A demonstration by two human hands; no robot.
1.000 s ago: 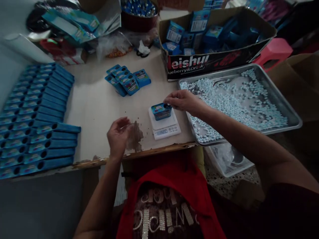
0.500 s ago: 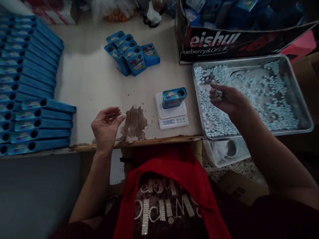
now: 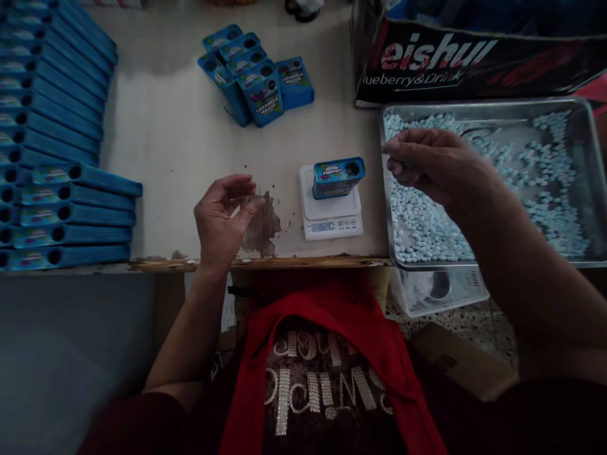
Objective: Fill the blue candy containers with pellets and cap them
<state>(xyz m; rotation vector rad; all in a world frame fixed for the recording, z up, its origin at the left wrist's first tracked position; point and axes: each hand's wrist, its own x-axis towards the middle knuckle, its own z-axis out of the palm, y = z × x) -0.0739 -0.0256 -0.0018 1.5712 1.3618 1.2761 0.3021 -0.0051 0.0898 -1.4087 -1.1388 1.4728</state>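
Note:
On a white digital scale [image 3: 332, 226] stands an upright blue candy box [image 3: 337, 178] with a dark round hole in its top. My right hand [image 3: 434, 165] hovers at the left side of a metal tray [image 3: 385, 189] spread with small pale blue candies [image 3: 422, 230]. Its fingers are closed in a pinch around a few candies, mostly hidden by the hand. Over a worn brown patch [image 3: 266, 227] near the table edge, my left hand [image 3: 227, 218] is raised left of the scale. Its fingers are curved, thumb apart, with nothing between them.
Blue boxes [image 3: 71, 215] stand in rows along the left. Several more boxes [image 3: 263, 95] are grouped at the back middle. A black carton [image 3: 427, 69] sits behind the tray. Below the table edge is a white plastic basket [image 3: 467, 300].
My right hand has shifted left and up to the tray's left rim, fingers still pinched. My left hand has moved right, closer to the scale. The view has tilted down slightly.

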